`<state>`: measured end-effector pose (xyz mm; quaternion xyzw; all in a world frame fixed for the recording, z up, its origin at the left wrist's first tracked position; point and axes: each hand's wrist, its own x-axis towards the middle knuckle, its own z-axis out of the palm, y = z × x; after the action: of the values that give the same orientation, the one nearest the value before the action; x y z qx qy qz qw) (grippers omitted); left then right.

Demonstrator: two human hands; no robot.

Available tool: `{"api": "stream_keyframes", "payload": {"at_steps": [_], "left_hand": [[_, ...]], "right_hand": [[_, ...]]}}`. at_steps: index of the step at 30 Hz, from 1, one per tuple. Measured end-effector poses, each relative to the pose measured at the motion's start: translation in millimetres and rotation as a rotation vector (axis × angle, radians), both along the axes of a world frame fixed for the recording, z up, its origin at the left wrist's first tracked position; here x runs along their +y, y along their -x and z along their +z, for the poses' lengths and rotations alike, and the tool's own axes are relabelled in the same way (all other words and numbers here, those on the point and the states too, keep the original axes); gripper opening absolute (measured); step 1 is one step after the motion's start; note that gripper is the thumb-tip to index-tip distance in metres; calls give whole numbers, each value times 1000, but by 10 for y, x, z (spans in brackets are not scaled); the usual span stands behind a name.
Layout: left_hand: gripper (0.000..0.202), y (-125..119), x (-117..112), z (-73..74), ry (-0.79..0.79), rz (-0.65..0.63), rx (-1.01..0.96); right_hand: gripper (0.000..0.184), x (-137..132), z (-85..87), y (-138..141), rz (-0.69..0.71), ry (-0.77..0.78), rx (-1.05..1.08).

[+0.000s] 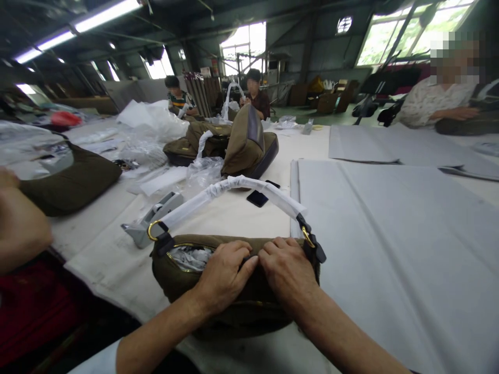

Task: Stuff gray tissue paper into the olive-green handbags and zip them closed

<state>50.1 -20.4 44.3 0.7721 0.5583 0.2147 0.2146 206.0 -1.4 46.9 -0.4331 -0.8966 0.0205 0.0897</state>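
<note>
An olive-brown handbag (175, 280) stands upright on the table edge in front of me. Its handle (234, 189) is wrapped in white paper and arches above it between gold rings. The top zip is partly open at the left, and crumpled white stuffing paper (191, 257) shows inside. My left hand (224, 275) is closed on the bag's top edge near the middle. Beside it, my right hand (286, 267) presses its curled fingers on the same edge, almost touching the left one.
A grey tape dispenser (154, 221) lies left of the bag, and a dark phone (257, 198) behind the handle. Large grey paper sheets (390, 228) cover the right side. More olive bags (241, 143) and plastic wrap lie farther back. Another person's arm (19, 223) is at left; other people sit at the far side.
</note>
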Motion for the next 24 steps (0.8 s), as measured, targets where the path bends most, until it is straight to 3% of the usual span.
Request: {"api": "stream_keyframes", "payload": {"at_steps": [2, 7, 13, 18, 21, 24], "left_hand": [[33, -18, 14, 21, 52, 17, -60], [13, -44, 82, 15, 105, 51, -56], [15, -2, 93, 96, 76, -55, 87], [18, 309, -56, 117, -236, -134, 464], [20, 513, -133, 121, -442, -207, 596], [19, 604, -164, 158, -527, -215, 686]], "right_hand": [[12, -16, 2, -9, 4, 3, -2], [11, -56, -6, -26, 30, 11, 29], [16, -51, 18, -14, 17, 45, -11], [12, 10, 135, 46, -25, 155, -82], [13, 32, 195, 98, -14, 207, -132], [14, 30, 221, 113, -12, 232, -157]]}}
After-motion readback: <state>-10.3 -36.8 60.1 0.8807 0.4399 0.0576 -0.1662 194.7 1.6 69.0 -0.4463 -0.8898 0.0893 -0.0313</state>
